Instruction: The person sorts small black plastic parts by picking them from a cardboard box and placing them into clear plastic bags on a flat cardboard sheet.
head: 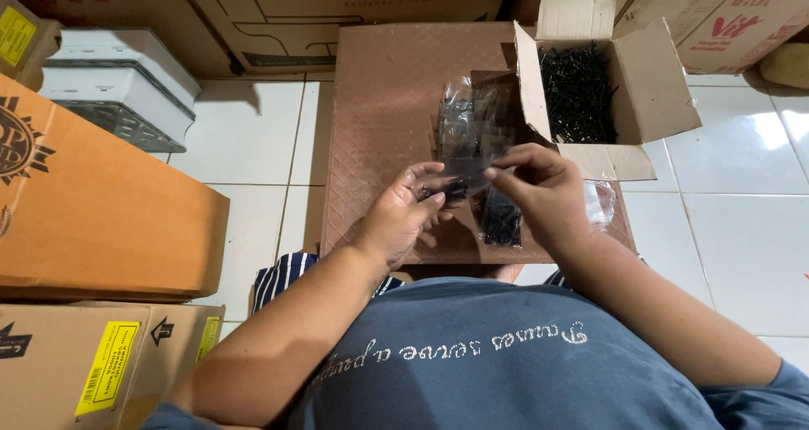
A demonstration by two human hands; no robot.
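My left hand (403, 215) and my right hand (543, 190) both grip a small clear plastic bag (462, 173) with black screws in it, held above a brown board (379, 110) on the floor. A filled bag of black screws (501, 219) lies on the board just below my right hand. A pile of clear bags (468, 114) rests beyond my hands. An open cardboard box (649, 84) holding loose black screws (577, 93) stands at the board's far right.
Large cardboard boxes (93, 202) crowd the left side and the far wall. White plastic containers (122, 80) sit at far left. White floor tiles (742, 228) stretch to the right. A crumpled clear bag (600, 201) lies by my right wrist.
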